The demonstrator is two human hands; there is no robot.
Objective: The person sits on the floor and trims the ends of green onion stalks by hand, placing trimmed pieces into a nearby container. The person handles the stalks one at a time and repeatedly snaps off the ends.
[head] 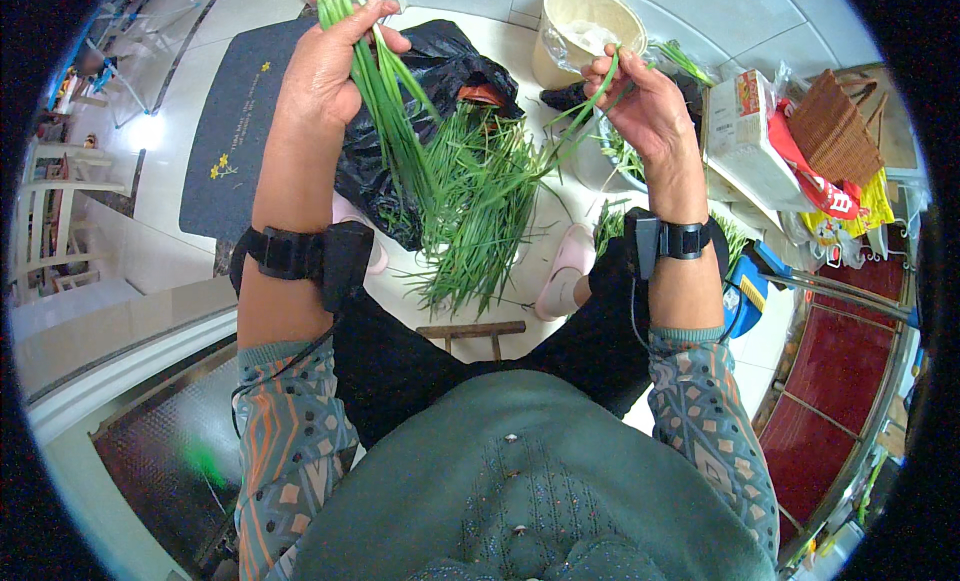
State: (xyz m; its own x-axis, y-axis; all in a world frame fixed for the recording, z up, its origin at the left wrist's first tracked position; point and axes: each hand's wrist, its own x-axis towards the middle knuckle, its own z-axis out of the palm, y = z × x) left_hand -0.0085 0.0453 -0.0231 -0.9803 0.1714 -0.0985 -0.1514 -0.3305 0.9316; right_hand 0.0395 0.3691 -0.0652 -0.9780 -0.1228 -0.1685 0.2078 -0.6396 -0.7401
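My left hand (326, 67) is closed around a bunch of long green garlic chives (382, 105), whose leaves hang down over the pile. Between the thumb and fingers of my right hand (641, 93) is a thin green chive stalk (600, 93). A loose heap of chives (480, 206) lies on the pale floor between my feet, partly on a black plastic bag (427, 48). Just left of my right hand stands a cream waste bin (551, 45) with a clear liner. Below that hand, more greens lie in a pail (600, 157), partly hidden by it.
A dark grey mat (225, 138) lies at left. At right are a white box (739, 138), a brown woven basket (836, 131) and a blue dustpan (742, 281). Pink slippers (566, 258) are on my feet, and a wooden stool's edge (472, 330) shows between my legs.
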